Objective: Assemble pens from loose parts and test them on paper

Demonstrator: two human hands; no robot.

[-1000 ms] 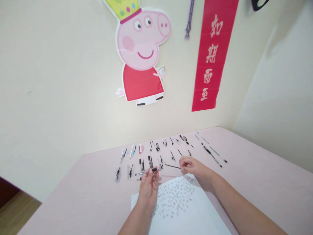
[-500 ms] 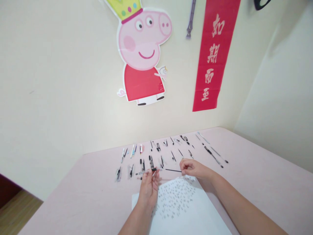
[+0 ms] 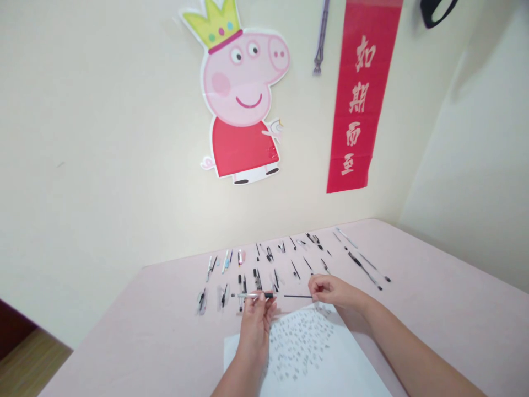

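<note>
My left hand [image 3: 256, 325] is closed on a clear pen barrel [image 3: 250, 295] with a black grip part, held roughly level above the table, its open end toward the right. Between the fingers of my right hand [image 3: 326, 289] is one end of a thin black pen refill [image 3: 297, 296]. The refill points left at the barrel, with a small gap between the two. Below both hands lies a white sheet of paper [image 3: 326, 358] covered with small handwritten marks.
Several taken-apart pens, refills and caps lie in rows on the pink table [image 3: 157, 320]. A longer pen with a black grip [image 3: 366, 271] lies at the right. Behind the table is a wall with a pig cutout [image 3: 243, 146] and a red banner [image 3: 353, 118].
The pen barrel in my left hand has turned closer to level. My right hand still holds the refill. The whole view has shifted slightly, so everything sits a little lower.
</note>
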